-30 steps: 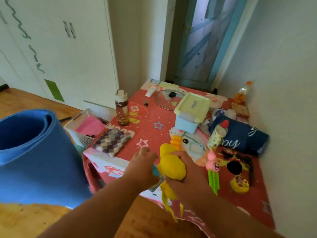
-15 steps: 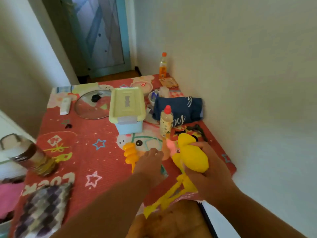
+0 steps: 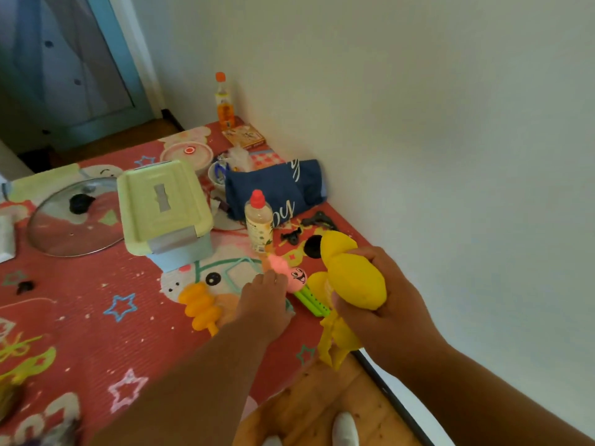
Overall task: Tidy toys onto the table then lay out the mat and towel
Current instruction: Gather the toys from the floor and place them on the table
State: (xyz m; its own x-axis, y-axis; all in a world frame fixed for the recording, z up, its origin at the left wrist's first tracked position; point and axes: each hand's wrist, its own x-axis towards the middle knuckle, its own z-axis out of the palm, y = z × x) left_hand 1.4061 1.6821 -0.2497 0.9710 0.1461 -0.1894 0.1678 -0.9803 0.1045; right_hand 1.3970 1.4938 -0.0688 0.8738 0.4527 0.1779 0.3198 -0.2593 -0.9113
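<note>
My right hand [image 3: 391, 312] grips a yellow soft toy [image 3: 352, 278] just above the table's near right corner; its thin legs dangle past the edge. My left hand [image 3: 264, 300] is low over the red patterned table cover [image 3: 96, 317], fingers curled down around a small teal thing [image 3: 289, 309] that barely shows. An orange ribbed toy [image 3: 201, 305] lies to the left of that hand. A pink-headed toy with a green handle [image 3: 299, 280] lies between my hands. No mat or towel is in view.
Behind the toys stand a box with a pale green lid [image 3: 161, 204], a glass pot lid [image 3: 64, 220], a red-capped bottle [image 3: 259, 223], a navy cloth [image 3: 273, 188] and an orange bottle [image 3: 223, 104]. A wall runs along the table's right side. Wooden floor [image 3: 322, 407] lies below.
My view has swung right, and the rolled blue mat has left it. Both hands moved further over the table toward its right corner, the yellow toy still held.
</note>
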